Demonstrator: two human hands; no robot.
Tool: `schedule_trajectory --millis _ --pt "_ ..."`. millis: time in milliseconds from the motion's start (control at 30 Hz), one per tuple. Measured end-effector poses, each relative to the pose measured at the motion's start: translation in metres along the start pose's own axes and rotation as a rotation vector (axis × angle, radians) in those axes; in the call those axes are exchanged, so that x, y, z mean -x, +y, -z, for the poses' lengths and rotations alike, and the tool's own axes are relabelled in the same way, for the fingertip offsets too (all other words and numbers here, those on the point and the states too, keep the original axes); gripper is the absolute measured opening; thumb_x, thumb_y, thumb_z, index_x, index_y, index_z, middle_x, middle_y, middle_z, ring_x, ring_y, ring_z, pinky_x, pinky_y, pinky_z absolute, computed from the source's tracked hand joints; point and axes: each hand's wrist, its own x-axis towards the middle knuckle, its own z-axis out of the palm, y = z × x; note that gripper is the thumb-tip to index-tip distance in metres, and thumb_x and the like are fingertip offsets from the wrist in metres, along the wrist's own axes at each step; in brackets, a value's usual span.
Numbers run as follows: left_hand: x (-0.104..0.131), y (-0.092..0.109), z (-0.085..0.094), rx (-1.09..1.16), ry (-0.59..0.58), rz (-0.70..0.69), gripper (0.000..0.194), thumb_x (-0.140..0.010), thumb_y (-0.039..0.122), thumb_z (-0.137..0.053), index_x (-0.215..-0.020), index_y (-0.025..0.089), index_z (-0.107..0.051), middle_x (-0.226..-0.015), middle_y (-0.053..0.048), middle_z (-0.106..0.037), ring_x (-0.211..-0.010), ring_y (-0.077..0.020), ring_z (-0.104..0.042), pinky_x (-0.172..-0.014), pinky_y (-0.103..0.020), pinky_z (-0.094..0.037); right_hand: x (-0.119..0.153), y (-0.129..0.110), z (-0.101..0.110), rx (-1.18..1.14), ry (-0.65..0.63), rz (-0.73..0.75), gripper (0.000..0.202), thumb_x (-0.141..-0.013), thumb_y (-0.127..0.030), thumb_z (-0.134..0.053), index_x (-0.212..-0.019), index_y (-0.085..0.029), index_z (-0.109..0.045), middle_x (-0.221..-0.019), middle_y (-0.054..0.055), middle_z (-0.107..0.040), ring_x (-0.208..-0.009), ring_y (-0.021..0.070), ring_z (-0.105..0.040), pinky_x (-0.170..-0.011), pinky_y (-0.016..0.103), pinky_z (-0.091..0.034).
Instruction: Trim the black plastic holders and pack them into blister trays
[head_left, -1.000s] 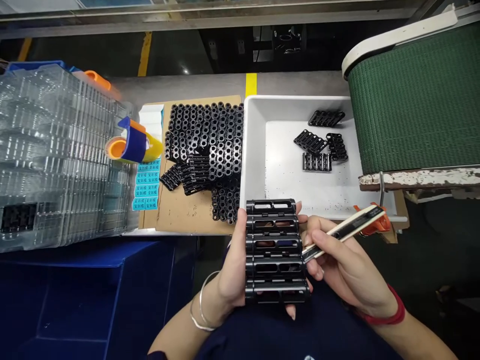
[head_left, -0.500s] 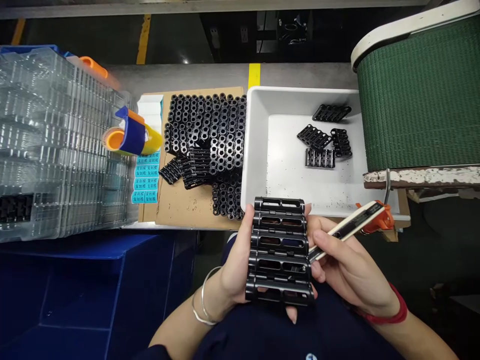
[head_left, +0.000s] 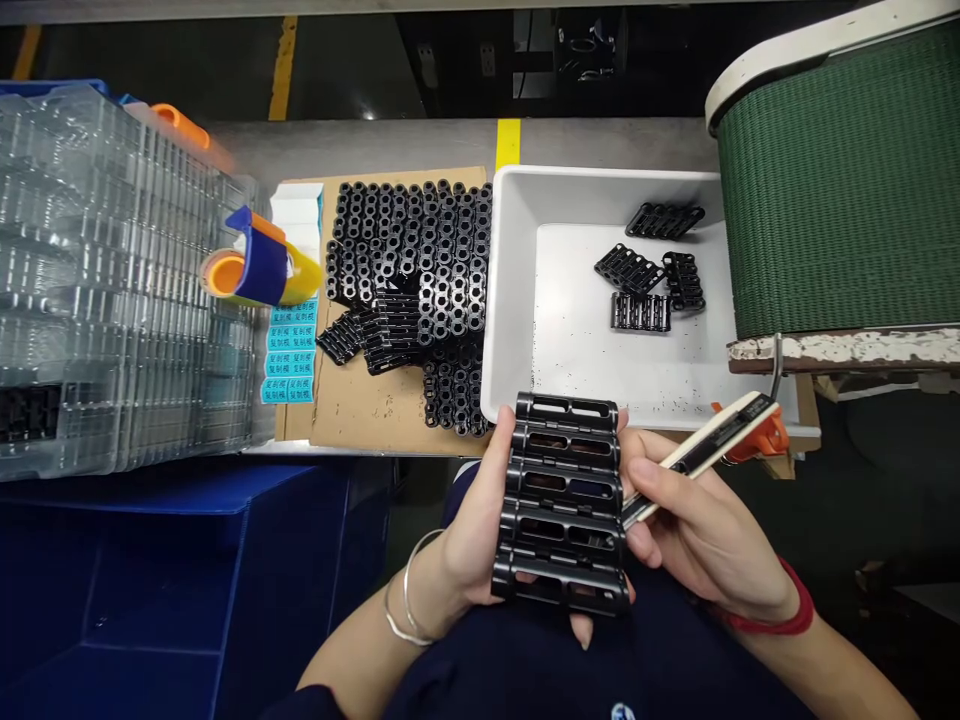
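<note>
A black slotted plastic part (head_left: pixel 564 503) made of several joined tubes lies across my left hand (head_left: pixel 474 530), whose thumb presses its left edge while fingertips show at its right and lower sides. My right hand (head_left: pixel 694 515) grips a cream and black utility knife (head_left: pixel 709 448) between thumb and fingers. The knife's front end meets the part's right edge; whether the blade touches it is hard to tell.
A white bin (head_left: pixel 577 375) holds several black parts. Stacked black parts (head_left: pixel 450 265) cover cardboard (head_left: pixel 360 415) to its left. Farther left are a tape roll (head_left: pixel 262 265), labels (head_left: pixel 291 350) and clear trays (head_left: pixel 135 290). A green belt (head_left: pixel 840 190) and orange clamp (head_left: pixel 761 437) stand right.
The upper end of the black part has shifted slightly right in my left hand. My right hand and the knife have moved slightly right, with the knife's rear end higher.
</note>
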Motion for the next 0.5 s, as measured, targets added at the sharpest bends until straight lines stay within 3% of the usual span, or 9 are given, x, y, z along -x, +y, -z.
schedule_trajectory --millis 167,267,367,500 --pt "0.002 -0.002 0.007 0.084 -0.039 0.027 0.101 -0.085 0.088 -0.025 -0.159 0.021 -0.032 -0.124 -0.020 -0.071 -0.070 -0.0234 -0.076 -0.050 -0.029 -0.059 0.000 0.001 0.001 0.003 -0.018 -0.007 0.032 -0.091 -0.043 -0.073 -0.074 -0.020 -0.059 -0.051 -0.004 -0.061 -0.041 0.0081 -0.050 -0.042 0.018 -0.047" --pt "0.004 -0.002 0.005 0.083 -0.014 -0.034 0.097 -0.086 0.087 -0.026 -0.159 0.024 -0.031 -0.125 -0.019 -0.071 -0.076 -0.0248 -0.077 -0.052 -0.029 -0.061 -0.003 -0.001 0.004 0.027 0.001 0.040 0.031 -0.092 -0.042 -0.071 -0.073 -0.020 -0.061 -0.054 -0.003 -0.063 -0.047 0.0086 -0.054 -0.048 0.017 -0.049" --pt "0.006 0.000 -0.003 0.047 0.105 -0.223 0.084 -0.091 0.079 -0.036 -0.156 0.027 -0.038 -0.127 -0.015 -0.069 -0.080 -0.0258 -0.076 -0.052 -0.030 -0.062 -0.003 -0.003 0.009 0.071 0.082 0.186 0.031 -0.097 -0.038 -0.066 -0.071 -0.021 -0.062 -0.057 -0.003 -0.062 -0.056 0.0089 -0.057 -0.060 0.016 -0.054" --pt "0.008 0.000 -0.012 -0.020 0.272 -0.487 0.072 -0.089 0.071 -0.053 -0.146 0.027 -0.054 -0.111 -0.008 -0.069 -0.075 -0.0238 -0.073 -0.050 -0.033 -0.064 0.008 0.002 0.009 0.251 0.117 0.439 0.024 -0.102 -0.042 -0.056 -0.095 -0.025 -0.071 -0.068 -0.003 -0.066 -0.067 0.0119 -0.065 -0.094 0.030 -0.059"
